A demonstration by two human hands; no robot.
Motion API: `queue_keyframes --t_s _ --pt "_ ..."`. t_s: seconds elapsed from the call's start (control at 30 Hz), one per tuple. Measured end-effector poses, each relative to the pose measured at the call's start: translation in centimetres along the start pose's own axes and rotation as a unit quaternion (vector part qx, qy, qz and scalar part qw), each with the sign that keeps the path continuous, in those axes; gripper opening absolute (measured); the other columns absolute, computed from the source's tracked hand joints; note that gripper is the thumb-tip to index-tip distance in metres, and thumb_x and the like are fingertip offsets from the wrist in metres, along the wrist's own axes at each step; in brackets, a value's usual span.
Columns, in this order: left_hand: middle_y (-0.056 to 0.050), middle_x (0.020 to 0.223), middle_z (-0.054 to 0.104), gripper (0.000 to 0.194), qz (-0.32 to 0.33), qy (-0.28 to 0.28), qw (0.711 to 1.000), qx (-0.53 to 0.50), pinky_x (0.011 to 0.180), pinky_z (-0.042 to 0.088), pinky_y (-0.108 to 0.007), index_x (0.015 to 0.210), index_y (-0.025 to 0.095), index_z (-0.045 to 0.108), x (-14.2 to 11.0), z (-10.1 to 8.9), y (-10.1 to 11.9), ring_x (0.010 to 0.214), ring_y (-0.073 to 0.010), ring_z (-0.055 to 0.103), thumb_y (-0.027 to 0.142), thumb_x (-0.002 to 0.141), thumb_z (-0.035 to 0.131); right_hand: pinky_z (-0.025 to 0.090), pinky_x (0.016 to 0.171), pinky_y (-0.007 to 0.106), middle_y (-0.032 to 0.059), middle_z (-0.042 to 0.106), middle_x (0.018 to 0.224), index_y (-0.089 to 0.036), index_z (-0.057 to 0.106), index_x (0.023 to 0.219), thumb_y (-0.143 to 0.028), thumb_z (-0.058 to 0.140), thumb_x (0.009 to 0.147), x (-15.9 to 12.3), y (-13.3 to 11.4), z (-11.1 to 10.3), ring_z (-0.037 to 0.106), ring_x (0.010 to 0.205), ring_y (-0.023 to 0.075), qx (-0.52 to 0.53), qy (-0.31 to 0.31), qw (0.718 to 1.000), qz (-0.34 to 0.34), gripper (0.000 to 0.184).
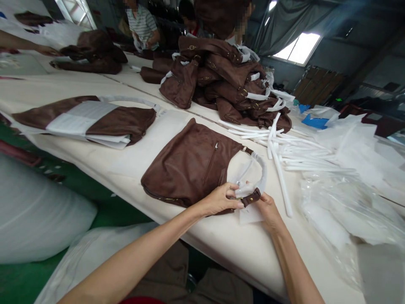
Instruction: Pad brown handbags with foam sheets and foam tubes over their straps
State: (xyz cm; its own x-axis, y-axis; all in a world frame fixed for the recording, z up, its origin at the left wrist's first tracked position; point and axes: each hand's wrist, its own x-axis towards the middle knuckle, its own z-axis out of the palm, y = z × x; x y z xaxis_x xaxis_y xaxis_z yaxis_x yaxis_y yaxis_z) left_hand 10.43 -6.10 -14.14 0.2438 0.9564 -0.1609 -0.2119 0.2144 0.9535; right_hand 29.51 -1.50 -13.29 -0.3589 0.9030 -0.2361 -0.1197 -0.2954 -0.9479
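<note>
A brown handbag (186,164) lies flat on the table in front of me, with a zip across its face. Its shoulder strap (262,171) loops to the right and is wrapped in thin white paper. My left hand (223,198) is closed on the strap's near end, by the metal ring and the bag's edge, thumb and fingers around it. Just to the right, my right hand (268,211) grips the same strap by its brown leather tab; its fingertips are partly hidden behind the strap. A loose piece of white paper (249,214) hangs under the strap between my hands.
Another brown bag (123,122) with a white paper band lies at left. Behind stands a heap of brown bags (221,80). White foam rods (280,181) and clear plastic bags (332,211) lie to the right. A person in a striped shirt (142,25) stands beyond the table (126,169).
</note>
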Motion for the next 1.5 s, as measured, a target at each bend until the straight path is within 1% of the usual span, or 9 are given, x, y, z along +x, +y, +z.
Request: queue_keyframes --t_s 0.2,0.4,0.53,0.73,0.97,1.13,1.27,1.37,1.5 --pt "-0.006 0.107 0.065 0.067 0.015 -0.007 0.998 0.055 0.08 0.046 -0.028 0.137 0.017 0.049 -0.4 -0.2 1.7 0.088 -0.0172 0.062 0.033 0.076 0.071 0.047 0.06 0.029 0.002 0.071 0.071 -0.02 0.076 0.081 -0.037 0.086 0.06 -0.5 0.5 -1.6 0.062 0.064 0.0203 -0.004 -0.034 0.999 0.025 0.029" --pt "0.001 0.092 0.07 0.035 0.055 -0.076 0.951 0.296 0.078 0.044 -0.023 0.103 0.019 0.074 0.8 -0.3 4.7 0.086 -0.0176 0.06 0.021 0.078 0.05 0.04 0.052 0.026 0.0006 0.064 0.06 -0.017 0.071 0.068 -0.029 0.081 0.053 0.0 0.5 -2.1 0.053 0.053 0.016 0.023 0.008 1.0 0.011 0.021" --pt "0.003 0.057 0.059 0.019 0.047 -0.07 0.898 0.431 0.056 0.035 -0.021 0.068 0.018 0.072 2.7 0.2 5.2 0.06 -0.014 0.052 0.026 0.077 0.058 0.028 0.045 0.024 -0.0033 0.05 0.05 -0.018 0.061 0.056 -0.027 0.073 0.056 -0.1 -0.1 -2.0 0.039 0.046 0.0108 0.013 0.076 0.995 -0.063 0.015" --pt "-0.001 0.07 0.071 0.013 0.048 -0.013 0.882 0.469 0.063 0.04 -0.023 0.078 0.021 0.075 4.0 0.7 5.2 0.067 -0.0176 0.06 0.019 0.072 0.064 0.027 0.048 0.024 -0.0032 0.05 0.056 -0.019 0.07 0.068 -0.028 0.066 0.065 -0.1 -0.5 -1.5 0.037 0.052 0.0115 -0.044 0.153 0.971 -0.177 0.011" --pt "-0.005 0.107 0.072 0.034 0.063 -0.018 0.958 0.279 0.089 0.047 -0.029 0.107 0.017 0.07 0.2 -0.4 5.9 0.097 -0.0213 0.065 0.032 0.09 0.044 0.032 0.051 0.024 -0.0022 0.056 0.063 -0.019 0.074 0.079 -0.029 0.069 0.071 0.0 0.1 -1.8 0.043 0.057 0.0129 -0.056 0.141 0.97 -0.187 0.013" --pt "-0.003 0.11 0.07 0.026 0.056 -0.056 0.891 0.448 0.114 0.023 -0.048 0.109 0.026 0.069 -2.3 -0.3 4.9 0.11 -0.0269 0.06 0.037 0.086 0.061 0.042 0.062 0.025 -0.0004 0.066 0.077 -0.022 0.075 0.091 -0.038 0.074 0.074 0.5 -0.1 -1.8 0.054 0.067 0.0162 -0.05 0.086 0.981 -0.169 0.024" --pt "0.003 0.101 0.072 0.02 0.064 -0.063 0.899 0.43 0.118 0.008 -0.048 0.106 0.03 0.068 -2.1 -0.7 3.6 0.104 -0.0218 0.061 0.035 0.093 0.053 0.043 0.06 0.026 0.0015 0.066 0.07 -0.017 0.074 0.082 -0.05 0.08 0.065 1.1 0.1 -1.1 0.054 0.063 0.0164 -0.071 0.011 0.994 -0.086 0.037" --pt "0.004 0.088 0.068 0.016 0.061 -0.026 0.903 0.424 0.114 0.022 -0.044 0.095 0.025 0.067 -1.6 -1.0 3.2 0.094 -0.0203 0.06 0.037 0.089 0.058 0.042 0.056 0.026 0.0014 0.064 0.066 -0.015 0.072 0.076 -0.051 0.083 0.06 1.6 0.3 -0.6 0.052 0.059 0.0153 -0.079 -0.029 0.996 -0.033 0.041" --pt "0.001 0.08 0.061 0.042 0.013 0.015 0.935 0.354 0.081 0.044 -0.031 0.116 0.017 0.058 -1.5 -1.2 3.2 0.08 -0.0187 0.058 0.039 0.081 0.066 0.045 0.064 0.028 0.0015 0.067 0.07 -0.016 0.071 0.073 -0.051 0.078 0.066 2.3 0.2 -0.4 0.055 0.066 0.0169 -0.116 -0.004 0.988 -0.103 0.037"
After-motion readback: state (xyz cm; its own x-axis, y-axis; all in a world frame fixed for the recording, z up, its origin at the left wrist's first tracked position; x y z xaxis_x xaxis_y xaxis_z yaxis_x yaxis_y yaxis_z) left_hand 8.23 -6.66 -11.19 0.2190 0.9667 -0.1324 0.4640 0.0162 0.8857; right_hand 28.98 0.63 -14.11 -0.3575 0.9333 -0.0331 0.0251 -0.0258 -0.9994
